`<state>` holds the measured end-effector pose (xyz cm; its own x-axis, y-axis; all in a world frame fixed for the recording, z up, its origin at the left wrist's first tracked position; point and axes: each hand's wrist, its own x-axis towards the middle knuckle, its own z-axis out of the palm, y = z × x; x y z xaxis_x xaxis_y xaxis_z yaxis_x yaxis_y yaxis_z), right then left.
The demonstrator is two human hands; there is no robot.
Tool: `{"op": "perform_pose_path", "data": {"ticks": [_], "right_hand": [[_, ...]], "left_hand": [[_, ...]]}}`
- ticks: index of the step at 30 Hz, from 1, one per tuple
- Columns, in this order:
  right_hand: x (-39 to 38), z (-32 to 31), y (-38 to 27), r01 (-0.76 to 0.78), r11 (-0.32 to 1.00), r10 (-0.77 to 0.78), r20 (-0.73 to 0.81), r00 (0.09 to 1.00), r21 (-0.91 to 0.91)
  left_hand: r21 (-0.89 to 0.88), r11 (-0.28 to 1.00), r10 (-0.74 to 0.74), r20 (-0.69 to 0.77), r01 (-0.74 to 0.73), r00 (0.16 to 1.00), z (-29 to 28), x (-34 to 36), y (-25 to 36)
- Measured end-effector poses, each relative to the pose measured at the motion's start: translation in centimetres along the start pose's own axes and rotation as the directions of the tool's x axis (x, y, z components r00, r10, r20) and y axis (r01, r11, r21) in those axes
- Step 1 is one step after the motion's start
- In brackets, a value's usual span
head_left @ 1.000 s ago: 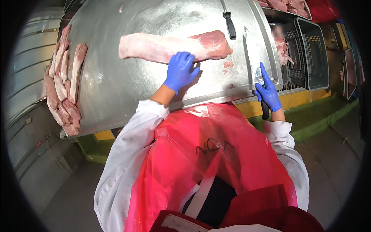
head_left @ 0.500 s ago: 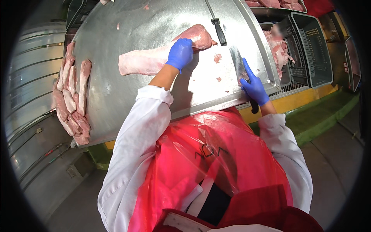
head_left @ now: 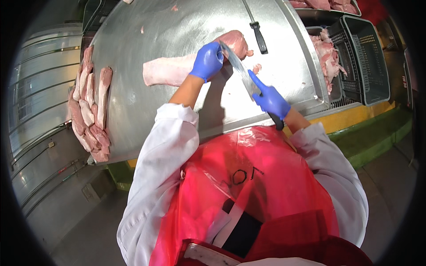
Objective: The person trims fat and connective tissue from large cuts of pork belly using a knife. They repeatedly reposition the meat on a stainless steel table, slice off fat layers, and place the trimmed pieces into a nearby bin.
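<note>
Right hand (head_left: 272,102) grips shiny, tapered knife (head_left: 241,71); left hand (head_left: 207,61), seemingly, elongated meat (head_left: 167,71).

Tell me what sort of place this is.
Probably a meat-cutting room: a long piece of raw meat lies on a metal table, the right gloved hand holds a knife, and more meat is piled at the table's left side.

The tabletop (head_left: 177,40) is scuffed, shiny metal, the knife blade (head_left: 242,73) smooth metal, the long meat piece (head_left: 171,71) moist-looking, the apron (head_left: 266,190) glossy, creased plastic film, the sleeves (head_left: 164,146) matt cloth, the crate (head_left: 368,66) dull plastic
</note>
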<state>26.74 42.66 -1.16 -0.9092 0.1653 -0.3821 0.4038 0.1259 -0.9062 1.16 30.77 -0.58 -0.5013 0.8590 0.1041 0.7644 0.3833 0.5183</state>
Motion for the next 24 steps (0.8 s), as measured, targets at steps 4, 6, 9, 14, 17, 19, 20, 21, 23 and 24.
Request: {"op": "perform_pose_path", "data": {"ticks": [4, 6, 9, 14, 17, 19, 20, 21, 23, 24], "right_hand": [[9.6, 0.4, -4.1, -0.073, 0.997, 0.07, -0.089, 0.994, -0.029], [12.3, 1.1, -4.6, -0.022, 0.98, 0.038, -0.077, 0.996, 0.2], [8.2, 2.5, -2.6, -0.015, 0.995, 0.012, 0.026, 1.0, 0.097], [4.6, 3.3, -3.1, -0.031, 0.997, 0.025, 0.076, 0.997, 0.073], [10.8, 4.2, -4.1, -0.029, 0.994, 0.028, 0.016, 0.999, 0.102], [9.8, 5.4, -5.5, -0.047, 0.992, 0.049, -0.014, 0.999, 0.12], [6.8, 5.9, -5.8, -0.113, 0.992, 0.106, 0.117, 0.987, 0.054], [5.3, 6.3, -5.3, -0.081, 0.994, 0.071, 0.126, 0.99, 0.076], [2.4, 7.1, -3.8, -0.021, 0.991, 0.004, 0.127, 0.992, 0.131], [3.8, 7.2, -4.3, -0.015, 0.992, 0.005, 0.085, 0.996, 0.124]], "left_hand": [[0.03, 0.999, 0.033, 0.023, -0.033, 0.999, -0.8, 1.3, 0.5], [0.036, 0.996, 0.079, 0.03, -0.081, 0.996, -1.1, 2.0, 0.5], [0.009, 0.999, -0.032, 0.005, 0.032, 0.999, -1.5, 2.1, -0.5], [-0.244, 0.963, -0.122, -0.002, 0.118, 0.993, -2.1, 1.7, 0.0], [-0.434, 0.889, -0.151, 0.021, 0.145, 0.988, -1.4, 2.6, -0.6], [-0.573, 0.787, -0.251, 0.037, 0.226, 0.967, -1.8, 2.4, -1.1], [-0.593, 0.764, -0.29, 0.04, 0.256, 0.956, -2.1, 1.8, -1.7], [-0.619, 0.738, -0.317, 0.032, 0.268, 0.948, -2.6, 1.8, -2.0], [-0.68, 0.68, -0.327, 0.054, 0.275, 0.943, -3.1, 2.1, -1.9], [-0.721, 0.63, -0.345, 0.073, 0.288, 0.936, -3.4, 1.7, -1.6]]}}
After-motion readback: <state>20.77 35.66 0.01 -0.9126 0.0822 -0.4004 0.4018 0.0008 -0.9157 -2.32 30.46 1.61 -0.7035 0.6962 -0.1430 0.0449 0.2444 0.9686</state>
